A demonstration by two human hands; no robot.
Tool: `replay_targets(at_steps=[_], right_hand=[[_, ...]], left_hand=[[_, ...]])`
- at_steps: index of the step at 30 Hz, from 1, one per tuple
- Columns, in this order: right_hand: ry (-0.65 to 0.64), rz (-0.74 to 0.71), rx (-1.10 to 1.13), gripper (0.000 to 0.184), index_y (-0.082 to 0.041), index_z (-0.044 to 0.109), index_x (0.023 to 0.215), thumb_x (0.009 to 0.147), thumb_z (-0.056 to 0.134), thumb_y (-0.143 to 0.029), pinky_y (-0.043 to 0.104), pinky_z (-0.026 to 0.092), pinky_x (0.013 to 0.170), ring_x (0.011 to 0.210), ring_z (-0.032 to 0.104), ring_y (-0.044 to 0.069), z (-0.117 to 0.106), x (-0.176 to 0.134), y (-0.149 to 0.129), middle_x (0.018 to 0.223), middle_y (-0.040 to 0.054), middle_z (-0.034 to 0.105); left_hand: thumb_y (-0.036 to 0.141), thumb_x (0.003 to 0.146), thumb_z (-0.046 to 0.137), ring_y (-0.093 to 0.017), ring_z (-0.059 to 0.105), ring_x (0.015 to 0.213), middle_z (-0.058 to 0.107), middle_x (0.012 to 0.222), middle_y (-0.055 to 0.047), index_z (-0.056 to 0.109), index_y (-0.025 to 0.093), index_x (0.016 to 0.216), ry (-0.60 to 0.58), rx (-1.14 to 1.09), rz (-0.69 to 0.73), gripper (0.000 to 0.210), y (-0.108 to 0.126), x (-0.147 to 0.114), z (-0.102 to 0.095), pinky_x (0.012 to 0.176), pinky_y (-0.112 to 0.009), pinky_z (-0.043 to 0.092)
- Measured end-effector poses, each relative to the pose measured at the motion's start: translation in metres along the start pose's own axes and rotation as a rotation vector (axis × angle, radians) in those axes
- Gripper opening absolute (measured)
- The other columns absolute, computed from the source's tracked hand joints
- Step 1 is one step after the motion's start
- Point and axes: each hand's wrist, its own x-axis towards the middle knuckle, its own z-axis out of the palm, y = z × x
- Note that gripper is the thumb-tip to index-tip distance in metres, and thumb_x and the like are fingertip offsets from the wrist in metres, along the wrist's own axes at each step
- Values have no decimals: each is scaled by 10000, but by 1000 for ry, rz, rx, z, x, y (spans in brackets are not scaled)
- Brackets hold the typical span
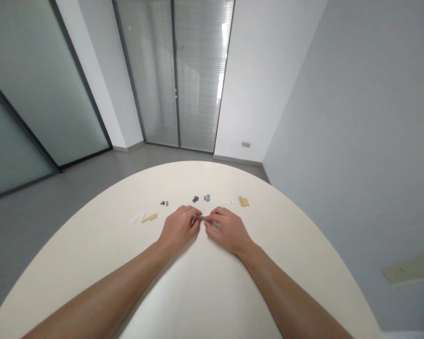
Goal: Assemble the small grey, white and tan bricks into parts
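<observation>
A small grey building-brick piece [202,218] is between my fingertips over the middle of the table, largely covered by them. My left hand [182,223] pinches it from the left, thumb and fingers together. From the right, my right hand [228,228] meets it with curled fingers, the index fingertip against the piece. Just beyond the hands lie dark grey pieces [195,199] and blue-grey pieces [207,197]. White pieces [228,201] and tan studded pieces [243,201] lie behind my right hand.
The round white table [205,292] carries more parts at the left: tan strips [149,217], thin white strips [137,218] and small dark and grey pieces [164,203]. Beyond the table's far edge are grey floor [155,155], glass partitions [176,70] and a wall [360,117] at right.
</observation>
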Motion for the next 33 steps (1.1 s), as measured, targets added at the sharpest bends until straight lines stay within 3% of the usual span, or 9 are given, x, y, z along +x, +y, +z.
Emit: replay_targets(at_steps=[8, 15, 33], right_hand=[[14, -8, -27, 343, -219, 687, 1214, 882, 620, -272, 362, 507, 945, 1048, 630, 221, 3, 0, 5, 1122, 67, 702], [-1, -14, -48, 414, -168, 653, 1260, 870, 629, -304, 426, 445, 1072, 1196, 576, 254, 7, 0, 11, 1285, 88, 670], [-138, 74, -110, 603, -155, 509, 1439, 889, 594, -390, 507, 338, 1164, 1416, 408, 301, 8, -1, 10, 1538, 129, 445]], left_hand=[[202, 904, 542, -200, 627, 915, 716, 948, -30, 681, 224, 982, -12, -5, -22, 161, 1, 0, -2, 778, -317, 467], [219, 910, 538, -198, 634, 897, 710, 929, -27, 679, 230, 981, -6, -5, -42, 159, 1, 0, -1, 778, -316, 468], [201, 905, 543, -194, 627, 882, 707, 926, -25, 671, 221, 990, -20, -3, -39, 156, 0, 0, -1, 751, -315, 451]])
